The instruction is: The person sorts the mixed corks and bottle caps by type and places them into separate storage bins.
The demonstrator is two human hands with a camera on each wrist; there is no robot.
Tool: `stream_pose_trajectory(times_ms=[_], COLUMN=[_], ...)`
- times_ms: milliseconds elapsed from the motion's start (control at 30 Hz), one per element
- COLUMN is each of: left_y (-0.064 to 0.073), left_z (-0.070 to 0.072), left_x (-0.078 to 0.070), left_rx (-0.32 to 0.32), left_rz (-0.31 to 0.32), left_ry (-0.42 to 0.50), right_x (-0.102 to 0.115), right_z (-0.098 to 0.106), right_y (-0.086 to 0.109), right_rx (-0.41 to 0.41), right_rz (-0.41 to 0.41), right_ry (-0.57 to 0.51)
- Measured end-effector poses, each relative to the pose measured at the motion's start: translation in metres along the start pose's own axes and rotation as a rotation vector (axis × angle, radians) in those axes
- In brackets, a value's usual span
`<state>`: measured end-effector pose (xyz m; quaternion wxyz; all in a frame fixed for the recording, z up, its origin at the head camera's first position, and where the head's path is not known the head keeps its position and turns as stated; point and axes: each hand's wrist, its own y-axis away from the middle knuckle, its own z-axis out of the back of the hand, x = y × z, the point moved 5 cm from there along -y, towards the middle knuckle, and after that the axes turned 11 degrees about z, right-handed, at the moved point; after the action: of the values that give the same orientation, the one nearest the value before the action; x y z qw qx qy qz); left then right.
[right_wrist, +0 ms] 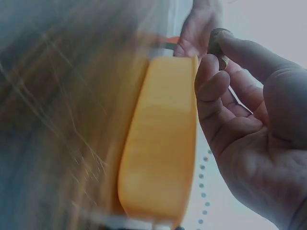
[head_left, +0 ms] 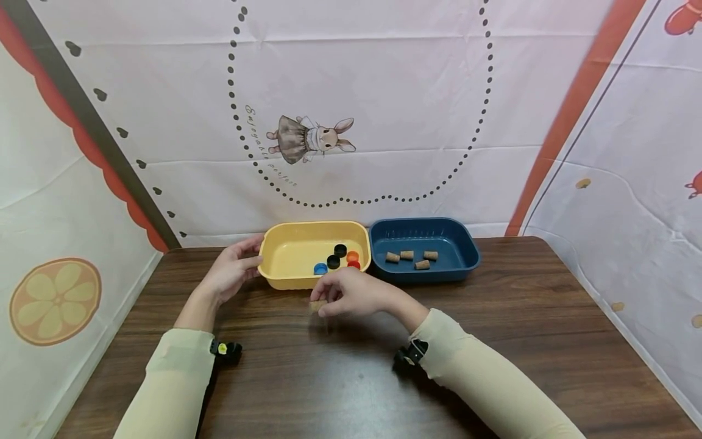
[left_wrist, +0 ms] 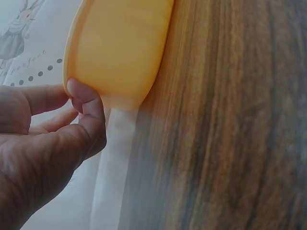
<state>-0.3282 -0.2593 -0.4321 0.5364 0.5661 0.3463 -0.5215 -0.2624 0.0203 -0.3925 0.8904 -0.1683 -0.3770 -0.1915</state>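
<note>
My left hand [head_left: 233, 268] is at the left end of a yellow plastic tray [head_left: 290, 284]. In the left wrist view, thumb and fingers pinch the rim of that tray [left_wrist: 120, 52]. In front of the tray, my right hand [head_left: 353, 292] holds a cork [head_left: 317, 305] above the table. The right wrist view shows the cork [right_wrist: 217, 48] gripped between thumb and fingertips. Inside the yellow tray lie several bottle caps: black caps [head_left: 340, 250], an orange cap [head_left: 353, 256], a red cap [head_left: 354, 265] and a blue cap [head_left: 320, 268].
A dark blue tray [head_left: 425, 275] stands against the yellow one's right side, with several corks [head_left: 422, 264] lying in it. Both trays are at the back of the brown wood-grain table [head_left: 307, 390], close to a printed white cloth [head_left: 384, 110] hanging behind.
</note>
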Motion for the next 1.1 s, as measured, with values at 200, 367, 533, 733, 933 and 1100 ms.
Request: stream_pose_trajectory(times_ms=[200,367,533,733,933,1100], left_y=[0.000,-0.001,-0.001,-0.001,-0.001,-0.001], left_z=[0.001,0.001,0.002,0.002,0.001,0.002], left_x=[0.000,0.001,0.002,0.002,0.002,0.003], left_rx=[0.000,-0.004,-0.005,-0.006,-0.002,-0.003], left_rz=[0.004,0.006,0.008,0.006,0.001,-0.001], left_ry=[0.004,-0.001,0.002,-0.003,0.001,0.006], right_x=[0.000,-0.005,-0.012,-0.024,-0.044,-0.054], right_z=[0.023,0.045,0.064,0.089,0.113,0.131], right_y=[0.011,0.022,0.034,0.050,0.069,0.082], right_rx=[-0.049,-0.111,-0.163,-0.227,-0.278,-0.300], right_rz=[-0.013,-0.057,-0.106,-0.156,-0.252,-0.265], right_ry=[0.039,0.054,0.054,0.087,0.071,0.103])
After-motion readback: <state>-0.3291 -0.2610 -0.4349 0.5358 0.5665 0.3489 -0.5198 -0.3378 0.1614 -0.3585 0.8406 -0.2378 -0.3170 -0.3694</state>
